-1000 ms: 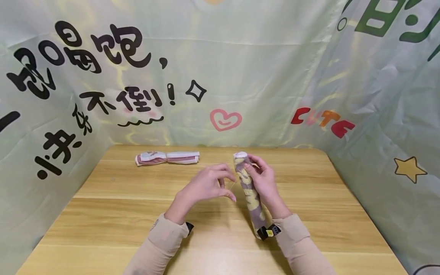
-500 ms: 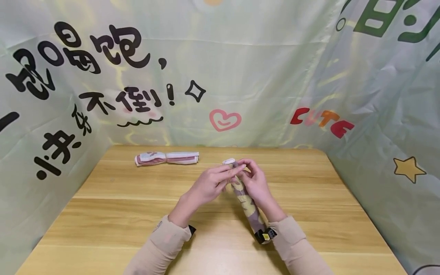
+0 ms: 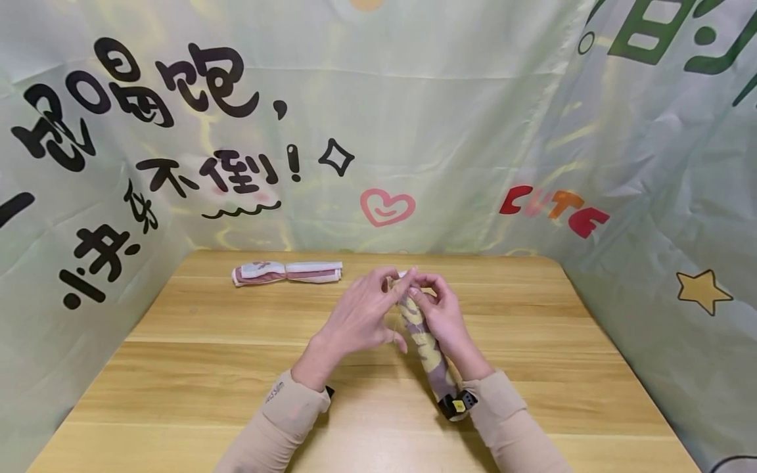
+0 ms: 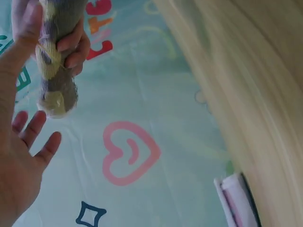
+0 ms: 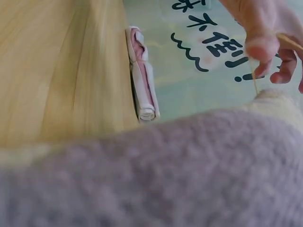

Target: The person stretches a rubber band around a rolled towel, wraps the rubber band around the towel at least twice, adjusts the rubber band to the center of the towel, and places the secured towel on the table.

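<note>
A rolled towel [image 3: 427, 348], patterned in grey-purple and yellow, slants across the table in the head view. My right hand [image 3: 445, 316] grips it near the far end, with thumb and fingers round the roll. Just left of that end is my left hand [image 3: 357, 314], its thumb and fingers spread in a C. A thin tan rubber band [image 5: 289, 41] is hooked on the left hand and stretched toward the towel's end in the right wrist view. In the left wrist view, fingers [image 4: 35, 127] of the left hand spread beside the white-edged end of the roll.
A second rolled towel [image 3: 288, 272], white and pink with a band round its middle, lies at the back left of the wooden table [image 3: 207, 368]. Printed cloth [image 3: 461, 131] hangs behind and along both sides.
The left hand has come right to the towel's far end, bringing the rubber band against it, and its fingers have spread again. The towel's far end has tipped left and lower.
</note>
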A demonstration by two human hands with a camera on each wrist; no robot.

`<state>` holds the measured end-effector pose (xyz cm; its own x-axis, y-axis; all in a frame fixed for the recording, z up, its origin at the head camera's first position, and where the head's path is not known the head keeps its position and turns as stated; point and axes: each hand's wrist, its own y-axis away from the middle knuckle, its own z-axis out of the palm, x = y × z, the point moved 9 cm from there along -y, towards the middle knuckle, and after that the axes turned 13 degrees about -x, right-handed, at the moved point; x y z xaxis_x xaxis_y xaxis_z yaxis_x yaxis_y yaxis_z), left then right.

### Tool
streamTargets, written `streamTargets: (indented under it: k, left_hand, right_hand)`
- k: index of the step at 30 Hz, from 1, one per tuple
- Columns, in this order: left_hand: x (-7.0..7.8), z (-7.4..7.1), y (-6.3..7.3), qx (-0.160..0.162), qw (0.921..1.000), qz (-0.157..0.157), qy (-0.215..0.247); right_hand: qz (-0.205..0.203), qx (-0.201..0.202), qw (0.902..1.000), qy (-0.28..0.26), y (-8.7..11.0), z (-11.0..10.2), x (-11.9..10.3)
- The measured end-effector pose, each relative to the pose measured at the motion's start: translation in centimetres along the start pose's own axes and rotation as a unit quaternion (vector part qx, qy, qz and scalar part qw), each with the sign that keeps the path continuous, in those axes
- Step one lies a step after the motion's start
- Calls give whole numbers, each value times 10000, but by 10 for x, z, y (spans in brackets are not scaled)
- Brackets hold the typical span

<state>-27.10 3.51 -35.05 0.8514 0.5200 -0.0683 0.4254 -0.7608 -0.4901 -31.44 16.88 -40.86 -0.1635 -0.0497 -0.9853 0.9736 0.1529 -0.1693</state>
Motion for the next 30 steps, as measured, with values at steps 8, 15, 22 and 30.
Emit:
streamTargets:
  k: [8, 15, 22, 30]
  left_hand:
    - [32, 10, -10, -151, 9958, 288, 855]
    - [31, 10, -9, -176, 9462, -78, 3230]
    - [15, 12, -8, 580, 8381, -394, 5411]
    - [-1, 28, -9, 788, 6413, -765, 7594]
  right_hand:
    - [-91, 960, 9952, -165, 2, -26, 0]
    - [-340, 1294, 9887, -683, 7, -35, -5]
    - [-1027, 1829, 9698, -1245, 17, -37, -19]
    - [-1777, 1617, 9593, -1483, 22, -33, -33]
